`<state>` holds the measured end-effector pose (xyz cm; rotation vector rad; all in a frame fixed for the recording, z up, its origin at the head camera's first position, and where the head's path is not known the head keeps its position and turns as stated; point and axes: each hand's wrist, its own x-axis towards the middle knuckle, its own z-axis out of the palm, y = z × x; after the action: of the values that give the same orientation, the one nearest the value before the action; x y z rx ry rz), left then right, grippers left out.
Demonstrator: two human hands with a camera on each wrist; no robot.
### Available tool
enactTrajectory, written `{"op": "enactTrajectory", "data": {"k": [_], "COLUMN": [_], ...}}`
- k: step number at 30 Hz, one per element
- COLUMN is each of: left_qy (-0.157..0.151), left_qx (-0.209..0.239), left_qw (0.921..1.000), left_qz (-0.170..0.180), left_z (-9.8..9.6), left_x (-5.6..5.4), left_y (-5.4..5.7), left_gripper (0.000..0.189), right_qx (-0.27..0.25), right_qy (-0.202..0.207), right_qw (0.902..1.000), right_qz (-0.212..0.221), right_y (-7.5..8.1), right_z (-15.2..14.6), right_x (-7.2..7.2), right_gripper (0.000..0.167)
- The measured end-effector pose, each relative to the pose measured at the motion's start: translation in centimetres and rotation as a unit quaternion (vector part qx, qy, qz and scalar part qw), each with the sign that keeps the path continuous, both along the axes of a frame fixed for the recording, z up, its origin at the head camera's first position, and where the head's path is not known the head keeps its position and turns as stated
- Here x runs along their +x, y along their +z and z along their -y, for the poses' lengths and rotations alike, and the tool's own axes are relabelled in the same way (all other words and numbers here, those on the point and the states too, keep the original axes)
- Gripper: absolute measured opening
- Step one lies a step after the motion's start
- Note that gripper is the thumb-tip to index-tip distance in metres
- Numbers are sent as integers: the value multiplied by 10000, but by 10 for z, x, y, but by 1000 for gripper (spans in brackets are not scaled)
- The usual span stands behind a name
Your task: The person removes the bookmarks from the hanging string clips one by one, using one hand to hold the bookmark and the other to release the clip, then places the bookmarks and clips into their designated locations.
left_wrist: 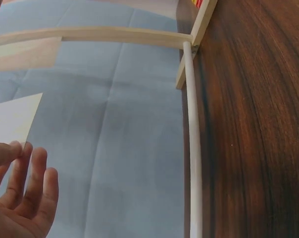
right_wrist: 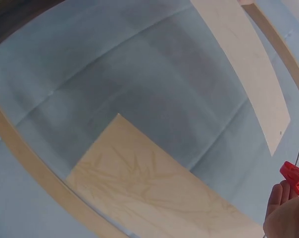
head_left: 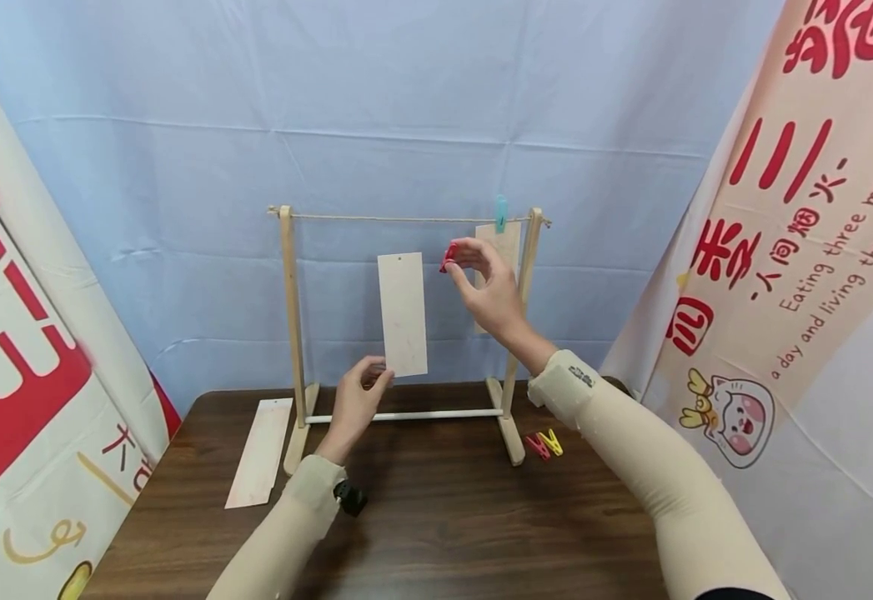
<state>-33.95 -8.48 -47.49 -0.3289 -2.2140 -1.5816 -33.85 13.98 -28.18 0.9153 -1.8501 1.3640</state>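
Observation:
My left hand [head_left: 357,402] pinches the lower left corner of a pale rectangular card [head_left: 403,317], held upright below the string. The card has a small hole near its top edge. In my right hand [head_left: 492,292], thumb and fingers hold a red clothespin [head_left: 448,257] to the right of the card's top, apart from it. Behind that hand a second card [head_left: 509,242] hangs from the string [head_left: 391,219] by a blue clothespin [head_left: 501,214]. The right wrist view shows faint bamboo-like markings on this hanging card [right_wrist: 154,183].
A wooden frame [head_left: 293,317] with a white lower bar [head_left: 406,415] stands on the dark wooden table [head_left: 466,517]. Another card [head_left: 259,454] lies at the left. At the right lie a red clothespin [head_left: 537,446] and a yellow clothespin [head_left: 552,442].

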Motion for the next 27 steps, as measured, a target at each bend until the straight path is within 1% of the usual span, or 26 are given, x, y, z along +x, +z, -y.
{"op": "enactTrajectory", "data": {"k": [5,9,13,18,27], "left_qy": [-40,51,141,123,187], "left_qx": [72,12,-80,-17,-47], "left_qw": [10000,10000,9999,9999,9997], "left_qz": [34,24,54,76,161], "left_z": [4,6,8,9,14], "left_x": [2,3,6,7,12], "left_y": [0,-3,-7,-11,-14], "left_gripper": [22,22,21,19,21], "right_qx": [-44,-73,-122,-233,-314], "right_qy": [46,9,8,26,48], "right_qw": [10000,10000,9999,9996,9991], "right_qz": [-23,14,33,139,291], "right_y": [-5,-11,-19,-29,-48], "right_z": [-2,-4,-7,-11,-18], "right_x": [1,1,1,1,4], "right_gripper": [35,35,35,36,38]}}
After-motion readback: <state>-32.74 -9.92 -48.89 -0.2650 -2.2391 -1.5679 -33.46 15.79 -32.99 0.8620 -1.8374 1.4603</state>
